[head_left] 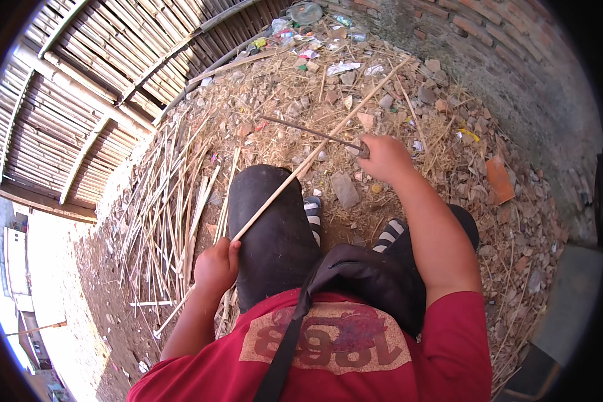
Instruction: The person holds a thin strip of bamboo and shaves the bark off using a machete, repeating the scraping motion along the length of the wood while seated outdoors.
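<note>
A long pale bamboo strip [275, 197] slants from the lower left, across my left thigh, to the far upper right. My left hand [216, 266] is closed round it beside that thigh, and the strip's tail runs on behind the wrist. In front of my knees, my right hand [384, 159] grips the handle of a long, narrow, dark-bladed knife [295, 126]. The blade points left and crosses the strip; whether they touch I cannot tell.
Several split bamboo strips [161, 208] lie heaped on the left. Rubble and straw [345, 191] cover the ground ahead, with litter [308, 53] at the back. A bamboo slat wall [80, 100] rises at upper left, a brick wall [516, 74] at right.
</note>
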Available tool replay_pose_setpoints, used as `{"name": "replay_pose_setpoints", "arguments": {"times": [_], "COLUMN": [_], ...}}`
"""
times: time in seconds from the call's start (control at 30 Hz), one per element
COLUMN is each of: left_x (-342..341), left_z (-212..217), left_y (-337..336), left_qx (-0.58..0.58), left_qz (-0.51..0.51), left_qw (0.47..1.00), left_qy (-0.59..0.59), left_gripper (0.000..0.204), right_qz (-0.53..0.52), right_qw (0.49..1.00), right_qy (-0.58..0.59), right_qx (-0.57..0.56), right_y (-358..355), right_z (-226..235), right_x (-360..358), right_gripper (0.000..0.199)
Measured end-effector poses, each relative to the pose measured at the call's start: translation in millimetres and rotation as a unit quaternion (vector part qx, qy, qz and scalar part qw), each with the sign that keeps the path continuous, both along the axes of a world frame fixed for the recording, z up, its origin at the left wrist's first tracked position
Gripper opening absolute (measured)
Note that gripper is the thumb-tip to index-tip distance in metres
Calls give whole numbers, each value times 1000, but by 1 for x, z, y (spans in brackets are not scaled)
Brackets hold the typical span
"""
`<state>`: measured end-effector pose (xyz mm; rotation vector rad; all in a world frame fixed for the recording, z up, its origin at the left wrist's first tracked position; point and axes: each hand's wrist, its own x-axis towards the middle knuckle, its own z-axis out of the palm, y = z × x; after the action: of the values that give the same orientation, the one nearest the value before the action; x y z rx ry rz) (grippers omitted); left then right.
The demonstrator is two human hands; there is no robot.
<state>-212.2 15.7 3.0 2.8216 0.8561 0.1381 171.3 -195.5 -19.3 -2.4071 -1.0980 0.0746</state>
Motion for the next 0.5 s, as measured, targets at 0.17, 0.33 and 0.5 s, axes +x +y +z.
{"name": "replay_pose_setpoints", "arguments": {"times": [0.17,0.33,0.5], "left_x": [-1,0,-1], "left_z": [-5,-3,-6], "left_y": [3,-2,-1], "left_qx": [-8,16,9], "left_qz": [5,18,4], "left_qw": [1000,1000,999], "left_qy": [-6,-7,-34], "left_gripper": [37,37,37], "right_qz": [119,28,87], "right_qw": [984,997,995], "right_qy": [-13,37,-41], "right_qx": [-132,-64,-38], "right_y": [16,2,8], "right_z": [23,1,0], "right_x": [-30,-5,-14], "right_gripper": [37,29,30]}}
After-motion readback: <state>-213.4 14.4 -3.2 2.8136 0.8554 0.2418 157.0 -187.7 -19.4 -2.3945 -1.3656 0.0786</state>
